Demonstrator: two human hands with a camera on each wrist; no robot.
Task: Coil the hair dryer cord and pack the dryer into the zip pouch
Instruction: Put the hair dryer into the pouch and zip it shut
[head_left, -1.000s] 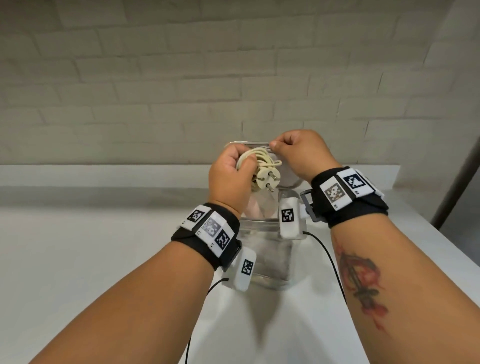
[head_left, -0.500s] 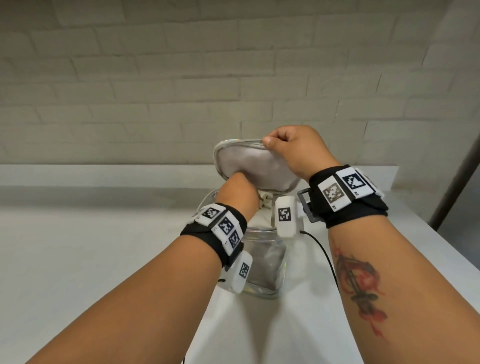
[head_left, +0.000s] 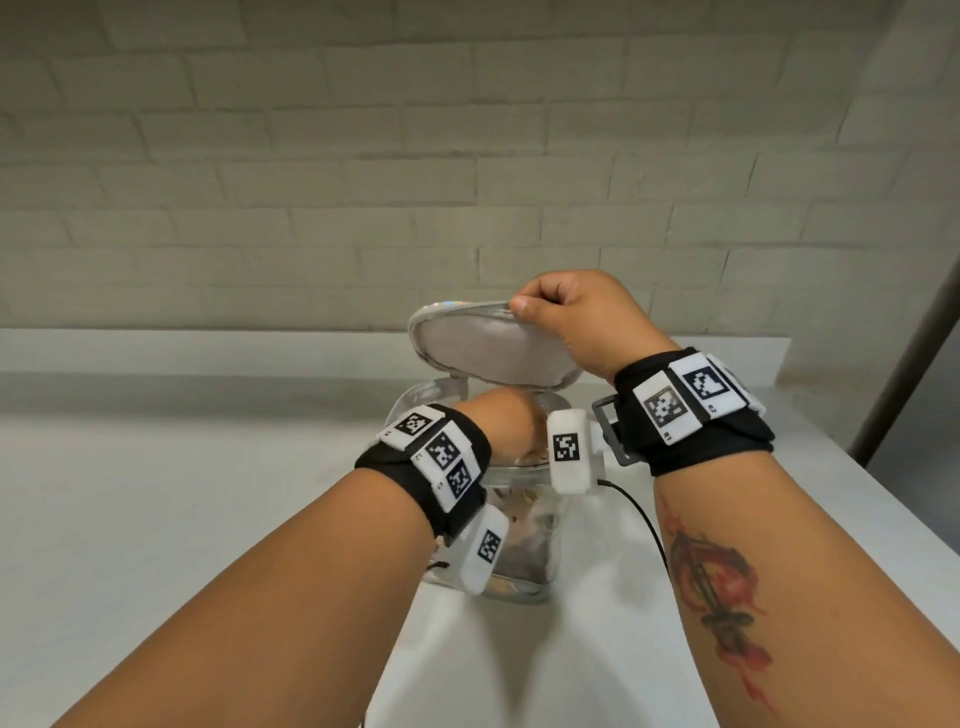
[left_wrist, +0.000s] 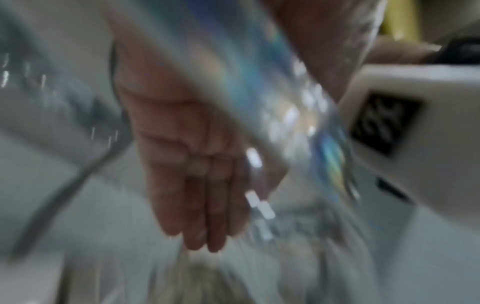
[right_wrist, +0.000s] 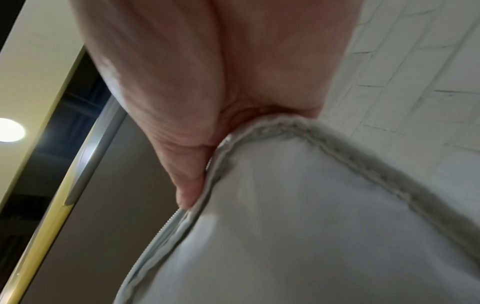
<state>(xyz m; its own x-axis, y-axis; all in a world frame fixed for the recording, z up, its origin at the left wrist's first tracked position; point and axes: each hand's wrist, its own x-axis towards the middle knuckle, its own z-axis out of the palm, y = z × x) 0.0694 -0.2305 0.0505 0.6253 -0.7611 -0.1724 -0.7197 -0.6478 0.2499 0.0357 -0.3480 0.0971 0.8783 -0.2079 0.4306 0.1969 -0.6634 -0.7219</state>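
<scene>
No text, brand or number can be read; the wrist bands carry only black-and-white square code markers, without letters.

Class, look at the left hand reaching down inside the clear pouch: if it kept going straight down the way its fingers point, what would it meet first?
Probably the pale contents at the pouch's bottom, just below the left hand's straight fingers; blur hides what they are.
</scene>
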